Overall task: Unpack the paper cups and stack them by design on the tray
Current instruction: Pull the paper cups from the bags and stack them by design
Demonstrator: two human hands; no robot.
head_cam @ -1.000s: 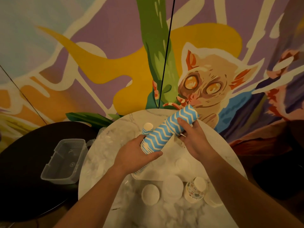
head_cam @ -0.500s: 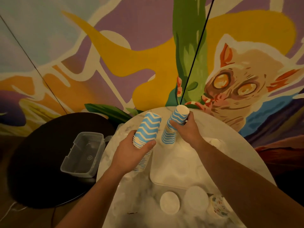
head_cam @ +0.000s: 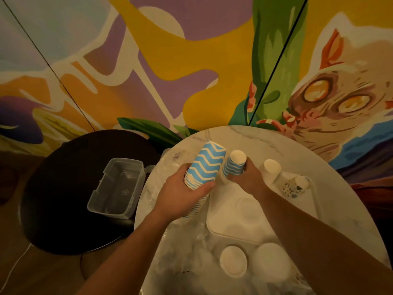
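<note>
Partway done: a tilted blue zigzag cup stack (head_cam: 204, 165) is gripped in the left hand (head_cam: 182, 196); beside it, a second zigzag stack (head_cam: 234, 167) is grasped upright by the right hand (head_cam: 247, 179) at the tray's (head_cam: 221, 222) far corner; loose cups remain nearer.

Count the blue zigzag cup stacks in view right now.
2. One blue zigzag stack is held tilted in the left hand; the other stack stands upside down at the tray far corner, gripped by the right hand.

Chevron cup stack (head_cam: 205, 167) now split in two.
</note>
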